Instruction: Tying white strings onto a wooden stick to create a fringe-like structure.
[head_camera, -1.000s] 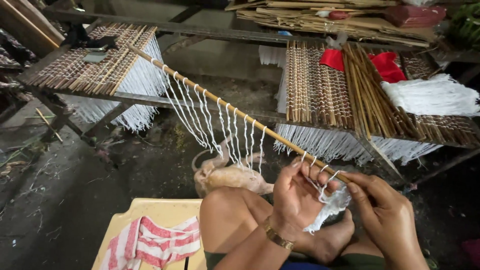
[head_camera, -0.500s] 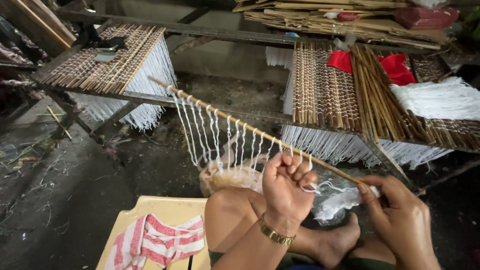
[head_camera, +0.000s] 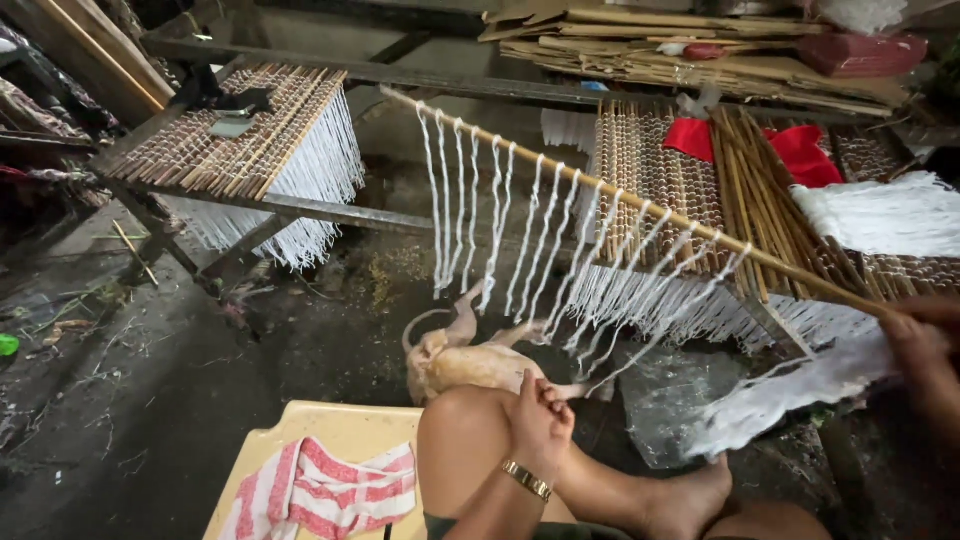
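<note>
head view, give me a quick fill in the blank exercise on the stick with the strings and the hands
1. The strings hanging from the long stick are ____ in colour.
2. The right hand holds the stick at its ____ end.
3. The left hand rests on the person's bare ____.
4. The left wrist wears a ____-coloured bracelet.

Missing words: white; lower; knee; gold

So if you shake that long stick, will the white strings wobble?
Probably yes. The white strings hang loose and limp from the stick, so they'd likely swing. The stick looks thin and straight, so probably stiff and light; the right hand holds it up by one end.
</note>
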